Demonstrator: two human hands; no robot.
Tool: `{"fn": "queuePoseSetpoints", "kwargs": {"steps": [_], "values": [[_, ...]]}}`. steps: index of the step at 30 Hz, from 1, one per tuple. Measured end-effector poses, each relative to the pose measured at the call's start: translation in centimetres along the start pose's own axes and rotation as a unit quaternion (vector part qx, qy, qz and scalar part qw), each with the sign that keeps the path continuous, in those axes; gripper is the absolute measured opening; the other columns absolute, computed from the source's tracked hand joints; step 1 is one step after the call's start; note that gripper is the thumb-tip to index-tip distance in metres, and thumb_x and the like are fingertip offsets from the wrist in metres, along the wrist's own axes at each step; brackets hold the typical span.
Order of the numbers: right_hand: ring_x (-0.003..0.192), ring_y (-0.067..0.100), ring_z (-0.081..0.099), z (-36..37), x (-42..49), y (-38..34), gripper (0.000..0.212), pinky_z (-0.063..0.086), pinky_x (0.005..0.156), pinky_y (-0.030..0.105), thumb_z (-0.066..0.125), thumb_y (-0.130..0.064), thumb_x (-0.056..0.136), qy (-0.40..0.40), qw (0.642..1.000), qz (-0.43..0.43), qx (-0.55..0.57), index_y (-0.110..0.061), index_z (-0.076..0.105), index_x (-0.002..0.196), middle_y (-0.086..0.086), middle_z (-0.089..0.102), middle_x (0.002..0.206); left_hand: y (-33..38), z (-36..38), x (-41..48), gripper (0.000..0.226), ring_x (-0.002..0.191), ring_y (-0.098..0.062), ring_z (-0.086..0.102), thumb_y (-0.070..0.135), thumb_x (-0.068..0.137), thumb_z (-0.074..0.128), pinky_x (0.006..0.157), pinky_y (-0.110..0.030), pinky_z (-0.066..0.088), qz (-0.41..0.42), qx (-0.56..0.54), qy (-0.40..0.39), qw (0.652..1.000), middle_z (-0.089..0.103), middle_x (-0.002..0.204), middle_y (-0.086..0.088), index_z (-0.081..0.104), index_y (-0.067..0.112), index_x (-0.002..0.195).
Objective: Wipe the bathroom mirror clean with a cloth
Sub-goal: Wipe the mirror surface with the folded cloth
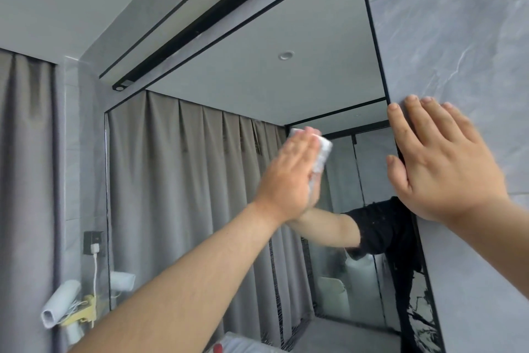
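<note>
Risk, judged: cloth (325, 149) is only pinned under a flat palm, not gripped, so a quick stroke could let it slip out or bunch up, and bare skin would smear the glass. Risk, judged: the mirror's (286, 81) upper area, near the black top frame, lies well above the cloth's present spot; stretching for it could take weight off the bracing arm. Right thumb lies at the mirror's right edge and may leave a print there. Item, left hand (289, 178): arm extended up and forward, fingers straight and together, palm pressing the white cloth flat on the glass in the mirror's right half, about mid-height; the cloth shows past the fingertips. Item, right hand (440, 163): open, fingers spread, laid flat on the grey tiled wall (458, 38) just beside the mirror's black edge, holding nothing. Item, hair dryer (60, 307): low left, well apart from both hands.
</note>
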State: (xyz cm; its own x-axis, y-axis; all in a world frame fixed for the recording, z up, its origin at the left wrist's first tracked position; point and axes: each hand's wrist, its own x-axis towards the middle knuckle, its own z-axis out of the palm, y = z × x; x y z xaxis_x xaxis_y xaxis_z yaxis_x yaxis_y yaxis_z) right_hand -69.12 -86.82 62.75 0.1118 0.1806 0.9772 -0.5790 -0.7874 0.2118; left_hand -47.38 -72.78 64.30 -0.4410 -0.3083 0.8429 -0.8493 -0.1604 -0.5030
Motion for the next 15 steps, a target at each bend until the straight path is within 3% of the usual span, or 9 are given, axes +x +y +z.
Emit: {"fn": "queuePoseSetpoints", "kwargs": {"steps": [4,6,9,12,15], "values": [[0.137,0.047,0.038,0.0,0.0,-0.1,0.068,0.021,0.119,0.054,0.039,-0.032,0.091,-0.003,1.000,0.001,0.001,0.002,0.035,0.150,0.030,0.042,0.147,-5.5,-0.7,-2.3,0.051,0.148,-0.027,0.021,0.009,0.099,0.028,0.122,-0.022,0.005,-0.247,-0.007,0.074,0.966,0.029,0.157,-0.020,0.034,0.000,0.149],[0.138,0.047,0.038,0.1,0.0,-0.1,0.068,0.021,0.120,0.054,0.038,-0.032,0.091,-0.001,1.000,0.001,0.001,0.001,0.036,0.150,0.030,0.042,0.148,-7.6,-1.5,-4.6,0.055,0.151,-0.021,0.016,0.010,0.098,0.026,0.119,-0.014,0.001,-0.370,-0.018,0.100,0.923,0.022,0.162,-0.013,0.030,0.005,0.152],[0.138,0.047,0.038,0.0,0.0,-0.1,0.067,0.021,0.120,0.053,0.037,-0.032,0.092,-0.003,1.000,0.002,-0.002,0.001,0.036,0.150,0.030,0.042,0.148,-9.6,-2.7,-7.9,0.054,0.152,-0.017,0.009,0.008,0.102,0.027,0.118,-0.016,0.000,-0.507,-0.014,0.110,0.855,0.014,0.165,-0.009,0.022,0.006,0.156],[0.138,0.046,0.038,0.0,0.0,-0.1,0.067,0.021,0.120,0.053,0.037,-0.031,0.091,0.001,1.000,0.004,-0.002,0.001,0.036,0.150,0.030,0.042,0.148,-10.0,-2.7,-8.4,0.055,0.153,-0.016,0.006,0.006,0.102,0.028,0.121,-0.023,0.003,-0.564,0.000,0.100,0.820,0.010,0.166,-0.008,0.019,0.007,0.156],[0.137,0.046,0.039,-0.1,0.0,-0.1,0.067,0.021,0.119,0.053,0.037,-0.027,0.089,0.000,1.000,0.004,0.000,0.001,0.037,0.150,0.029,0.043,0.148,-9.7,-2.5,-7.0,0.057,0.153,-0.017,0.004,0.005,0.101,0.028,0.123,-0.027,0.004,-0.567,0.016,0.096,0.818,0.007,0.166,-0.007,0.018,0.007,0.157]]}}
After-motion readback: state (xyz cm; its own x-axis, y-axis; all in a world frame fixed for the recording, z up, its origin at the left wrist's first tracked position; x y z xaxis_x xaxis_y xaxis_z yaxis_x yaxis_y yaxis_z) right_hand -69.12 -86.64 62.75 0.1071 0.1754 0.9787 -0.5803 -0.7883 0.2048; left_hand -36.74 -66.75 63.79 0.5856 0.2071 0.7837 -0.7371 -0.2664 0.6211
